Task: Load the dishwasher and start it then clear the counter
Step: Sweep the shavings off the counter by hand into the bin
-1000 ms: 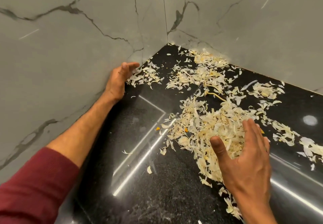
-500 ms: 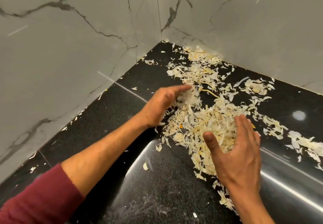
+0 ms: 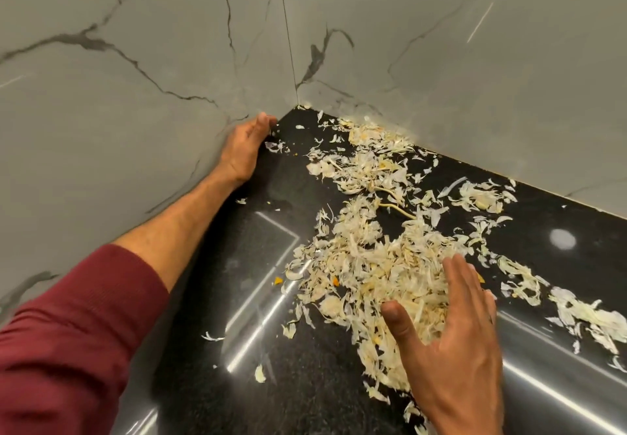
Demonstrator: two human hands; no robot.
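Two hands: left hand (image 3: pixel 245 149), right hand (image 3: pixel 454 339). One counter (image 3: pixel 210 298). One peel heap (image 3: pixel 383 265). Two walls (image 3: pixel 135 95).

Grey marble-look walls meet in a corner.

The left wall (image 3: pixel 118 122) and the right wall (image 3: pixel 475 78) are pale grey slabs crossed by thin dark veins. They join at a straight vertical seam (image 3: pixel 287 34) that runs down to the back corner. A short bright streak of reflected light (image 3: pixel 480 27) shows high on the right wall.
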